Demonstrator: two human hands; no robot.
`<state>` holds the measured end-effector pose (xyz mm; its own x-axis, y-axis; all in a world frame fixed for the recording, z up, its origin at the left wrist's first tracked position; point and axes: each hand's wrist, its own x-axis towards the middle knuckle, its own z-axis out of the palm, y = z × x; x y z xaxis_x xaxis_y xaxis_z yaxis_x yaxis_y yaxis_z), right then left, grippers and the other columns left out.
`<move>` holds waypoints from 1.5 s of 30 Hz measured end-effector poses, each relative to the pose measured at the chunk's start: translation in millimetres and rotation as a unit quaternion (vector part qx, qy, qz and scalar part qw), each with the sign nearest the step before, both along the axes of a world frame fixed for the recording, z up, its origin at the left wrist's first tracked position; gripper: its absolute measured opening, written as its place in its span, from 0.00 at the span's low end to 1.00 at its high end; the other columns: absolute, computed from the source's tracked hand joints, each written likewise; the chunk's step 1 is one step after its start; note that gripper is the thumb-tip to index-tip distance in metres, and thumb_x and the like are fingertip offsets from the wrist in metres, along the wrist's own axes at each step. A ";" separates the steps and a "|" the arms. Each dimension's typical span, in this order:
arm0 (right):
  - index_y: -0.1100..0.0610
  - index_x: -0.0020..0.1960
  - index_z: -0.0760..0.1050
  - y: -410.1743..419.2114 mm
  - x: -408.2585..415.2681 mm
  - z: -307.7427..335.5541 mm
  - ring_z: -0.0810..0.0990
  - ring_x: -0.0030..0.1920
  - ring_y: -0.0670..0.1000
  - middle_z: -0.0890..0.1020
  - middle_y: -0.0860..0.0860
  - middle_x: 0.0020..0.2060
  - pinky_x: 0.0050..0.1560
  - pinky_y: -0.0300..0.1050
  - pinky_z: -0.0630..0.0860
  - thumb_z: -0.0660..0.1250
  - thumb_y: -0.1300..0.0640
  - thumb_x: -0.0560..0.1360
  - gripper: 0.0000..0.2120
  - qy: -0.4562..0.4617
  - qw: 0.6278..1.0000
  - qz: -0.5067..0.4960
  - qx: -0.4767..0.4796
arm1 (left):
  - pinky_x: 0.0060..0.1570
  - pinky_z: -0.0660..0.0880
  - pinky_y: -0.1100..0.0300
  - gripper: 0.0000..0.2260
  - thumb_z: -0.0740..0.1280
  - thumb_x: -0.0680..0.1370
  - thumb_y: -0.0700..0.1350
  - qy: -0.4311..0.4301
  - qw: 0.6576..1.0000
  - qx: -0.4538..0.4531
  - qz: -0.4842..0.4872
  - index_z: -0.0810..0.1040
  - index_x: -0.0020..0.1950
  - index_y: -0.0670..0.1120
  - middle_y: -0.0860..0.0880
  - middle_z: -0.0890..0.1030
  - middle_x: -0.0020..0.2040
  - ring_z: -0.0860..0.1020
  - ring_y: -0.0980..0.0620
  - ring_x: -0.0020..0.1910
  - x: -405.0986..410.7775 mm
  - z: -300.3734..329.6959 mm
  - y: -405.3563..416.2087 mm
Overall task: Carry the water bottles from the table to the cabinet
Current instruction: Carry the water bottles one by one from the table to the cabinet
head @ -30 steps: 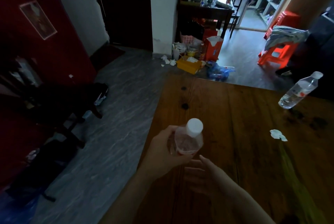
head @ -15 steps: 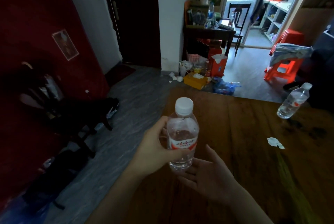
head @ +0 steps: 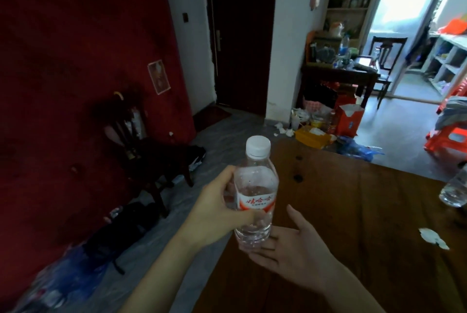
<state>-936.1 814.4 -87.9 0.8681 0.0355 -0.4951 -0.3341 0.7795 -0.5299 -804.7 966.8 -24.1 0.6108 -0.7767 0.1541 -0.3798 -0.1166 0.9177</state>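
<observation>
A clear water bottle (head: 255, 194) with a white cap and a red-and-white label stands upright in the air over the left edge of the wooden table (head: 353, 224). My left hand (head: 222, 207) grips it round the middle. My right hand (head: 290, 249) lies palm up with straight fingers under the bottle's base and touches it. A second clear bottle (head: 454, 190) is on the table at the right edge of the view, partly cut off. A dark cabinet (head: 338, 77) with several bottles and clutter on top stands across the room.
A crumpled white scrap (head: 433, 238) lies on the table at the right. A dark chair (head: 149, 151) stands by the red wall on the left. Boxes and litter (head: 318, 130) cover the floor beyond the table. An orange stool (head: 447, 135) is at the far right.
The bottle has been raised and held upright, closer to the camera. My right hand has come up under its base. The view has tilted upward toward the room.
</observation>
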 end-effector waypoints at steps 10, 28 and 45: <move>0.68 0.70 0.68 107.0 23.6 34.1 0.79 0.61 0.67 0.78 0.68 0.63 0.68 0.57 0.68 0.51 0.32 0.77 0.41 -0.004 0.999 0.038 -0.037 | 0.60 0.80 0.49 0.27 0.81 0.68 0.40 0.026 0.994 -0.063 0.081 0.77 0.64 0.49 0.49 0.85 0.58 0.83 0.50 0.59 -6.3 23.8 125.7; 0.69 0.66 0.75 423.7 64.2 49.5 0.76 0.66 0.67 0.78 0.68 0.63 0.68 0.58 0.69 0.57 0.34 0.76 0.39 -0.035 0.915 0.393 -0.082 | 0.60 0.80 0.44 0.23 0.82 0.68 0.40 -0.021 0.890 -0.051 0.454 0.79 0.60 0.52 0.50 0.86 0.54 0.85 0.50 0.55 -104.1 41.5 461.6; 0.71 0.64 0.76 651.1 -15.6 33.7 0.80 0.57 0.66 0.79 0.70 0.60 0.59 0.55 0.74 0.51 0.32 0.77 0.43 -0.015 0.682 0.730 -0.039 | 0.56 0.82 0.53 0.26 0.79 0.66 0.46 -0.002 0.635 -0.038 0.772 0.79 0.63 0.53 0.49 0.86 0.54 0.85 0.50 0.54 -306.1 53.2 598.2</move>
